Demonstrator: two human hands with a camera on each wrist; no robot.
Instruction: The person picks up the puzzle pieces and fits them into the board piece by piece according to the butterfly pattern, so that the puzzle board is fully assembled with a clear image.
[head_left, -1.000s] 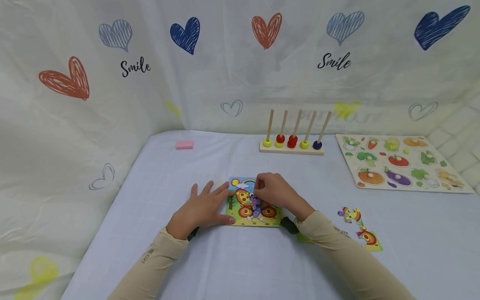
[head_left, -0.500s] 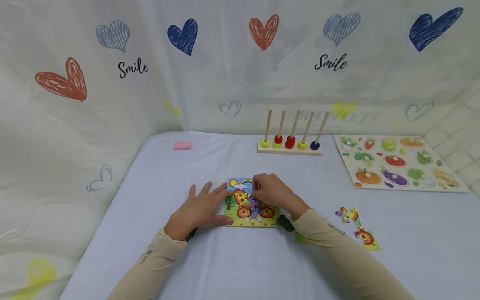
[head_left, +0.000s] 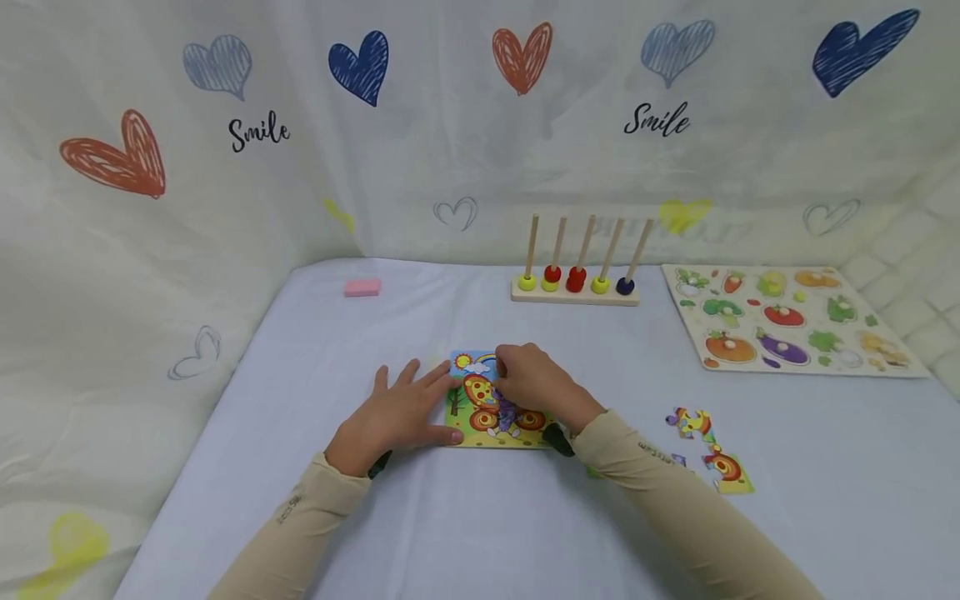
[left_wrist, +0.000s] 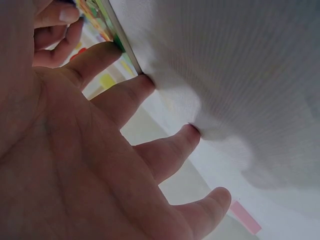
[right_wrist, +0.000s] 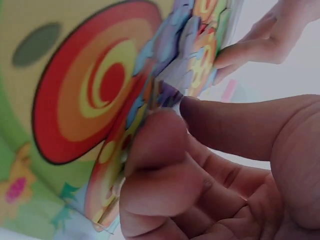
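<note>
On a table covered in white cloth [head_left: 465, 533], a person's left hand [head_left: 397, 421] rests with fingers spread, thumb and forefinger touching the left edge of a square, brightly printed butterfly jigsaw board [head_left: 495, 423]. The right hand [head_left: 536, 383] bends its fingers down over the board's upper right. Loose multicoloured jigsaw pieces [head_left: 727, 471] lie right of it. Farther back are a small pink rectangular block [head_left: 362, 287], a pale wooden peg stand [head_left: 573, 298] with coloured beads, and a cream vegetable-picture board [head_left: 817, 312].

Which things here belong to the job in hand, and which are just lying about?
Part of the job, it seems:
butterfly puzzle, left hand at its edge, right hand over it
loose puzzle pieces

Lying about:
pink block
bead rack
vegetable board
</note>
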